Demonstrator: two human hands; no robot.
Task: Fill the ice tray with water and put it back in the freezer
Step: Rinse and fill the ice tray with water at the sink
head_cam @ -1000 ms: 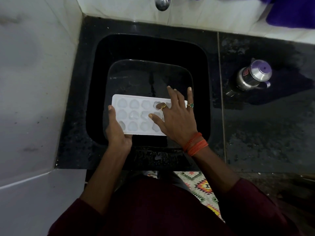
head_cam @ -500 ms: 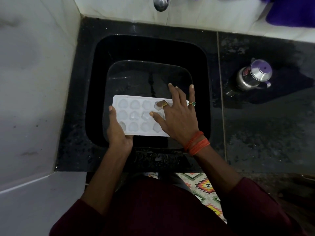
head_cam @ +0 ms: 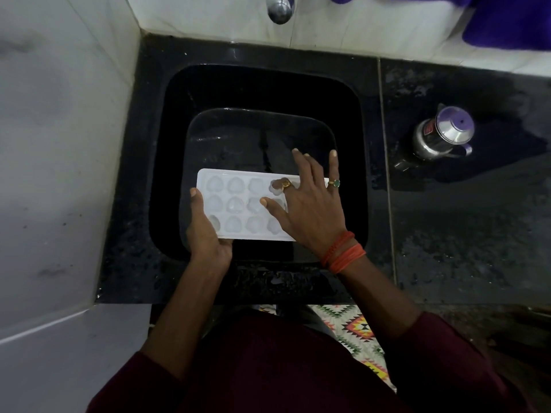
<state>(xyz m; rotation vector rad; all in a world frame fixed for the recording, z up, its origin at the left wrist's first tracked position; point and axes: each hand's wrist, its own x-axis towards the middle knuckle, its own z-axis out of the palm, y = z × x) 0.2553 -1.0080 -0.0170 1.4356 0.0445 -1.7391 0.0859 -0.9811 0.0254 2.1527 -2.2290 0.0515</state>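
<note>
White plastic ice tray point(head_cam: 235, 186) w/ heart-shaped cells is held roughly level over the black sink point(head_cam: 167, 138), toward the sink's front wall. L grip point(head_cam: 205, 231) grasps the tray's left front corner: thumb on top along the left edge, fingers underneath & hidden. R grip point(head_cam: 310, 210) is released, spread flat on the tray's right end and covering that part. Its thumb lies across the middle row, forefinger is bent w/ its tip in a back-row cell, and the other fingertips reach past the tray's far edge. Whether the cells hold water or ice: can't tell. Tap point(head_cam: 278, 8) is behind the sink, approx centred. Right of the sink, on the wet black bench point(head_cam: 462, 234), a steel flask point(head_cam: 444, 134) sits well apart from the tray.
</note>
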